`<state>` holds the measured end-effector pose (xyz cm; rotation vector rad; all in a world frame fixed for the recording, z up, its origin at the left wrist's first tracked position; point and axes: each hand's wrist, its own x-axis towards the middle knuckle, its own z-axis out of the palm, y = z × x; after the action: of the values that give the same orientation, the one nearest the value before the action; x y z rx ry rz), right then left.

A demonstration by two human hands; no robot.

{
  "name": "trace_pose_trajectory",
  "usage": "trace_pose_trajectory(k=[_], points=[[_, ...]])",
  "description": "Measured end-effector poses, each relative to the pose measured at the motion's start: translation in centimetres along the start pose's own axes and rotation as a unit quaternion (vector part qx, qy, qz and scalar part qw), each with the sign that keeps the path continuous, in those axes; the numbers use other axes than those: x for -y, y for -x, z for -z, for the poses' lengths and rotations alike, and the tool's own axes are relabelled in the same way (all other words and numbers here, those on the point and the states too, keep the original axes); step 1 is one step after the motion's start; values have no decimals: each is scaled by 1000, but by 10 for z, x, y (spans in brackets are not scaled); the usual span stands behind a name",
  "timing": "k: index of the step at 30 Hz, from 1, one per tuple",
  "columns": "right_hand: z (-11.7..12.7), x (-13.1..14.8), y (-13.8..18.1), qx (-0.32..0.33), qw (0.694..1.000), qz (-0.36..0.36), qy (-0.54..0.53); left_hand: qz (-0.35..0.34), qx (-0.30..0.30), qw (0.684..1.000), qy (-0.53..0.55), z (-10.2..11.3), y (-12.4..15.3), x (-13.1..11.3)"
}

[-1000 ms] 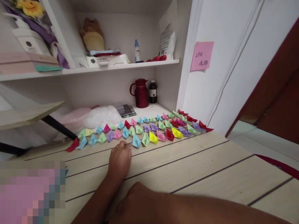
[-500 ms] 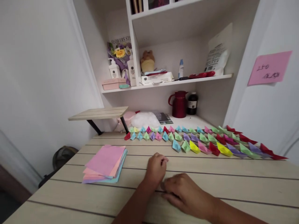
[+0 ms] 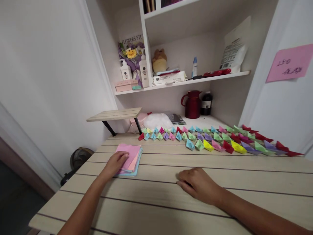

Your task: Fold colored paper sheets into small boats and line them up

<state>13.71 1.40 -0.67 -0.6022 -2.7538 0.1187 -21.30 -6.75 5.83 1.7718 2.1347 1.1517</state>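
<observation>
My left hand [image 3: 116, 164] rests on the left side of a stack of square coloured papers [image 3: 132, 155]. Its fingers lie over the top pink sheet, with orange and light blue sheets showing beneath. Farther right, my right hand [image 3: 199, 186] lies on the wooden table, loosely bent, thumb apart from the fingers, with nothing visible in it. Beyond both hands stand several rows of small folded paper boats [image 3: 207, 145] in red, yellow, green, blue, pink and purple.
At the back left, a small raised wooden stand [image 3: 114, 114] sits on black legs. Behind the boats are a white fluffy bundle [image 3: 157, 121], a red jug [image 3: 192, 104] and a dark bottle [image 3: 206, 103]. White shelves [image 3: 183, 83] hold bottles and packets. A pink note [image 3: 290, 63] hangs at right.
My left hand has moved left from the table's middle onto the paper stack. My right hand stays on the table, much the same in shape. The view has shifted left.
</observation>
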Motion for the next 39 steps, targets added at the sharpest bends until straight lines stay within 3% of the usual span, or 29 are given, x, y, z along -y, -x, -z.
trace_pose_trajectory(k=[3,8,13,23,28,33,39], points=[[0,1,0,-2,1000,-8,0,63,24,997,31,-6,1,8],[0,0,2,-3,1000,-7,-18,128,60,988,59,-7,4,-5],[-2,-3,1,0,999,-2,-37,132,107,983,65,-11,1,-14],[-1,-10,2,8,997,-1,-81,145,77,973,164,-15,-2,-1],[1,-10,2,11,996,3,-92,143,78,974,154,-13,3,-8],[2,-11,3,12,996,-1,-93,127,73,982,122,-26,4,-16],[4,-10,3,10,995,-6,-97,134,62,973,178,-29,0,-16]])
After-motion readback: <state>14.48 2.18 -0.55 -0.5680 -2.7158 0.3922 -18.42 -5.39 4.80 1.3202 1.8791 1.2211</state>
